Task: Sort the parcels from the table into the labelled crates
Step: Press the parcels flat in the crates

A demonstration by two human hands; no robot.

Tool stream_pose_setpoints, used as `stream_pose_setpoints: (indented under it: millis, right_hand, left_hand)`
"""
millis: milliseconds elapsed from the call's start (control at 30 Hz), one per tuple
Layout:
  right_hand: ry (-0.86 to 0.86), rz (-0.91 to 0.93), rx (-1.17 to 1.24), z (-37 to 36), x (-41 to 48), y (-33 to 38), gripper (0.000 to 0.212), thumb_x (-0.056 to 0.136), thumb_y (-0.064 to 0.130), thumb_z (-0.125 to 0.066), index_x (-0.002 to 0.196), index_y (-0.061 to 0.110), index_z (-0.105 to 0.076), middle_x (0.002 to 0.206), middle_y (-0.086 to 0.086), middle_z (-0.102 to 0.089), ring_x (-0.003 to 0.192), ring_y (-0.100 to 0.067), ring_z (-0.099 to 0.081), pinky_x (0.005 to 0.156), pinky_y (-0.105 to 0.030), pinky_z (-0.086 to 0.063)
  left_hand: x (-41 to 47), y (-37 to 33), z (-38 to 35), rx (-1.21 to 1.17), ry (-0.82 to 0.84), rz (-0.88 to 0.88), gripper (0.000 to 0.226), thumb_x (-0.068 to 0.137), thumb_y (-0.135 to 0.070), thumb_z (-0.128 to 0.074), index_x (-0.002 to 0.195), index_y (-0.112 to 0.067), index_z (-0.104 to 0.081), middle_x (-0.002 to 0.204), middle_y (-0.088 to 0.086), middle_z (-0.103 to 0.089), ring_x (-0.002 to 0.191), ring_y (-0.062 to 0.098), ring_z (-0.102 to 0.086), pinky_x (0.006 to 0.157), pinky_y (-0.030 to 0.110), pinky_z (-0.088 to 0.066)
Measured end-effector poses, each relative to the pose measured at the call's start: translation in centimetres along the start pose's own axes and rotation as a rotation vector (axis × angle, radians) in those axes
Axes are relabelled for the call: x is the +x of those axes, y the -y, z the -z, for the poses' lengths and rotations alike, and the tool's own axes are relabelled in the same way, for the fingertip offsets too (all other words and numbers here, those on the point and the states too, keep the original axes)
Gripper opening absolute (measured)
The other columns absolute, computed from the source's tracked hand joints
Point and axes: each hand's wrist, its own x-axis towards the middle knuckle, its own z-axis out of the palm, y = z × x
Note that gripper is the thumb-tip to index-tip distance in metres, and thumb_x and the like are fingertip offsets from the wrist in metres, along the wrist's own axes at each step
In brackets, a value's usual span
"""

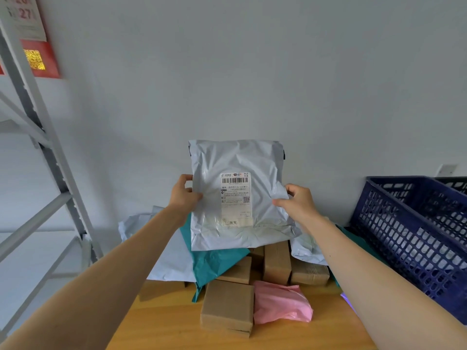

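Above the wooden table (161,322), both hands hold a grey plastic mailer bag (237,157) upright, its white shipping label (236,198) facing the camera. Left hand (184,193) pinches the left edge; right hand (297,200) pinches the right edge. Below lie brown cardboard boxes (227,305), a teal bag (214,263) and a pink bag (280,305). A dark blue slatted plastic crate (409,236) stands at the right.

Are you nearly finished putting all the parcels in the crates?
Not nearly. Whether the blue crate holds anything yet cannot be seen. The left hand and right hand hold up one grey parcel, label facing out. Cardboard boxes, a teal bag and a pink bag are left on the table.
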Motion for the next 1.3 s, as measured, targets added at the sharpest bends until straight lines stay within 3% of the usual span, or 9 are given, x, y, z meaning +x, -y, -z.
stream_pose_setpoints:
  millis: [133, 333, 600, 800, 967, 1167, 1300]
  right_hand:
    - [0.005, 0.024, 0.014, -0.6, 0.2, -0.1, 0.024, 0.076, 0.002, -0.075, 0.068, 0.014, -0.057, 0.073, -0.001, -0.060, 0.064, -0.010, -0.055, 0.051, -0.016, -0.041]
    - [0.027, 0.034, 0.063, -0.6, 0.4, -0.1, 0.016, 0.075, -0.002, -0.074, 0.082, 0.003, -0.061, 0.079, -0.005, -0.060, 0.068, -0.014, -0.055, 0.057, -0.021, -0.044]
    - [0.033, 0.069, 0.043, 1.9, 0.5, -0.2, 0.024, 0.076, -0.003, -0.073, 0.077, 0.013, -0.055, 0.077, 0.001, -0.058, 0.067, -0.008, -0.054, 0.053, -0.015, -0.038]
    - [-0.020, 0.073, 0.041, 5.8, 1.2, -1.5, 0.023, 0.074, -0.006, -0.073, 0.081, 0.007, -0.055, 0.078, -0.003, -0.056, 0.071, -0.015, -0.053, 0.062, -0.023, -0.042]
    - [-0.062, 0.060, 0.054, 9.0, 2.4, -3.1, 0.029, 0.073, -0.006, -0.073, 0.078, 0.012, -0.051, 0.079, -0.003, -0.056, 0.072, -0.015, -0.053, 0.059, -0.022, -0.041]
    - [-0.084, 0.025, 0.091, 14.3, 5.4, -6.1, 0.030, 0.074, -0.006, -0.073, 0.094, 0.008, -0.054, 0.097, -0.010, -0.062, 0.088, -0.022, -0.059, 0.076, -0.032, -0.050]
    - [-0.077, 0.020, 0.110, 19.3, 7.4, -8.4, 0.037, 0.076, -0.006, -0.072, 0.101, 0.011, -0.049, 0.102, -0.007, -0.058, 0.092, -0.020, -0.058, 0.077, -0.029, -0.049]
  left_hand:
    - [-0.4, -0.2, 0.6, 0.015, -0.008, -0.016, 0.043, 0.085, 0.011, -0.055, 0.117, -0.018, -0.047, 0.090, 0.014, -0.065, 0.072, 0.024, -0.062, 0.057, 0.031, -0.051]
    - [-0.9, -1.0, 0.9, 0.051, -0.012, -0.047, 0.044, 0.086, 0.011, -0.054, 0.117, -0.020, -0.046, 0.089, 0.011, -0.065, 0.072, 0.022, -0.063, 0.055, 0.029, -0.050]
    - [-1.3, -2.1, -1.2, 0.071, -0.012, -0.093, 0.044, 0.087, 0.010, -0.055, 0.120, -0.017, -0.046, 0.092, 0.013, -0.066, 0.075, 0.022, -0.065, 0.056, 0.026, -0.051]
    - [-1.2, -3.3, -5.3, 0.080, 0.020, -0.130, 0.044, 0.088, 0.010, -0.055, 0.122, -0.016, -0.044, 0.098, 0.014, -0.066, 0.075, 0.022, -0.064, 0.056, 0.026, -0.051]
    - [-1.0, -4.7, -9.4, 0.102, 0.041, -0.168, 0.041, 0.088, 0.009, -0.054, 0.119, -0.017, -0.045, 0.096, 0.013, -0.065, 0.075, 0.022, -0.063, 0.059, 0.029, -0.054]
    - [-0.4, -6.4, -16.2, 0.128, 0.053, -0.204, 0.039, 0.088, 0.008, -0.055, 0.112, -0.021, -0.045, 0.093, 0.010, -0.064, 0.071, 0.017, -0.061, 0.050, 0.020, -0.047]
    - [-0.5, -7.2, -22.1, 0.108, 0.067, -0.205, 0.041, 0.088, 0.008, -0.055, 0.110, -0.025, -0.045, 0.092, 0.008, -0.064, 0.072, 0.017, -0.062, 0.048, 0.019, -0.048]
